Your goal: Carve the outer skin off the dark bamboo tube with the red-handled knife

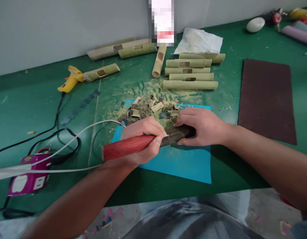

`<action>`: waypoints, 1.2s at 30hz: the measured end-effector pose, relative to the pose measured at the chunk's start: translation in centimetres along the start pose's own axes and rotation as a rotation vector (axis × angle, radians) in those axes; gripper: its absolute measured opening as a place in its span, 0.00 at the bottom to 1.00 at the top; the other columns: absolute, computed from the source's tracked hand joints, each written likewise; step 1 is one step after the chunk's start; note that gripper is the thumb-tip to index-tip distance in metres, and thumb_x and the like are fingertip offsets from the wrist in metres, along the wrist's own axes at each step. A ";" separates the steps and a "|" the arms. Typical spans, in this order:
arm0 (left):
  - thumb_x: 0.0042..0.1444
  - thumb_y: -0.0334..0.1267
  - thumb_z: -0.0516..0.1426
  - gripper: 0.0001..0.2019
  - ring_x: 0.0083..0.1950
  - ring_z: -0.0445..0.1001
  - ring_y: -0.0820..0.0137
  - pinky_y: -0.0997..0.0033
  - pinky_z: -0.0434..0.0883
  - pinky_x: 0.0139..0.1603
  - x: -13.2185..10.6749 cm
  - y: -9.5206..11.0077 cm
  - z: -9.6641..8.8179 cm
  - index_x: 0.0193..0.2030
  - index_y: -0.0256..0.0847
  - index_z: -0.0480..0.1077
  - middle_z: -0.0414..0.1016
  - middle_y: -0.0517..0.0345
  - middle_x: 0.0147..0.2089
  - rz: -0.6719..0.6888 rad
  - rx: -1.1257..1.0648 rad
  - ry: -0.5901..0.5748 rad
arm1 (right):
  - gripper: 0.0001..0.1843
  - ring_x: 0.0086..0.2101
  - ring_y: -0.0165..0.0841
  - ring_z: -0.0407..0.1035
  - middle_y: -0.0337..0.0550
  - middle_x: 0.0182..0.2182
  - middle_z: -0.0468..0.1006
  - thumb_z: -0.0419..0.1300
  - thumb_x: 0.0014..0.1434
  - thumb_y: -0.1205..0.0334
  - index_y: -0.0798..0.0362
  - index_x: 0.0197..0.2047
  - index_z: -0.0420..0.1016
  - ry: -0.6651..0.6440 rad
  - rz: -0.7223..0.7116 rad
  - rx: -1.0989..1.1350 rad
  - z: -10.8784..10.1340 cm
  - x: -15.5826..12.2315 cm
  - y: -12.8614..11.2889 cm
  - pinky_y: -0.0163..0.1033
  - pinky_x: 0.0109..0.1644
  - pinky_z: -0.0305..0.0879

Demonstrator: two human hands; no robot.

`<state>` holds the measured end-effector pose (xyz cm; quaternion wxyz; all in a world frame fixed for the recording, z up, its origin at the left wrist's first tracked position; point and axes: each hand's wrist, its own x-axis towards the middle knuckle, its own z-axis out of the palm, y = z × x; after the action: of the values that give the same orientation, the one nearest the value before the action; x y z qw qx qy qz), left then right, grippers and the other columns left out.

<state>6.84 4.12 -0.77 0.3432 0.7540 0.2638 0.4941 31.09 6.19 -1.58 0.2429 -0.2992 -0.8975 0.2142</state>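
Note:
My left hand (144, 127) is closed around the red wooden handle (128, 146) of a carving tool. The tool's short metal tip touches a dark-skinned bamboo tube (174, 135). My right hand (204, 124) grips the far right part of that tube, thumb on the near side and fingers over the back. The tube is held over a blue sheet (188, 166). Behind both hands lies a heap of bamboo chips and shavings (145, 109), partly on the sheet. How deep the tip sits in the bamboo cannot be made out.
Several pale bamboo tubes (190, 85) with cut openings lie at the back. A yellow glue gun (71, 79) stands left, its nose against another tube. White cords run past a purple power strip (31, 174). A dark brown sheet (268, 103) lies on the right.

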 end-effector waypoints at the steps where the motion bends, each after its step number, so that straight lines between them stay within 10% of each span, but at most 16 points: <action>1: 0.64 0.34 0.60 0.05 0.34 0.80 0.70 0.65 0.78 0.37 -0.1 -0.1 0.0 0.36 0.45 0.76 0.81 0.59 0.35 -0.012 -0.010 0.009 | 0.16 0.36 0.35 0.68 0.43 0.35 0.76 0.68 0.59 0.48 0.52 0.39 0.75 0.002 0.000 -0.003 0.0 0.0 0.0 0.39 0.40 0.60; 8: 0.65 0.49 0.62 0.13 0.48 0.83 0.62 0.59 0.82 0.50 0.5 -0.1 -0.9 0.49 0.44 0.79 0.85 0.51 0.47 -0.087 -0.089 -0.141 | 0.16 0.36 0.35 0.67 0.42 0.33 0.76 0.69 0.58 0.50 0.53 0.40 0.76 -0.005 -0.006 -0.004 0.0 0.0 -0.1 0.39 0.39 0.59; 36: 0.59 0.32 0.66 0.06 0.44 0.85 0.64 0.59 0.83 0.46 1.6 1.7 -0.2 0.42 0.47 0.78 0.86 0.57 0.43 -0.103 0.117 -0.221 | 0.13 0.36 0.35 0.68 0.41 0.32 0.75 0.67 0.58 0.52 0.53 0.37 0.74 0.014 0.014 0.006 0.2 0.1 -0.2 0.39 0.37 0.58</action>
<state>7.40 4.30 1.54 0.3502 0.8082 0.2911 0.3735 30.82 6.11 -1.61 0.2488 -0.3063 -0.8930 0.2165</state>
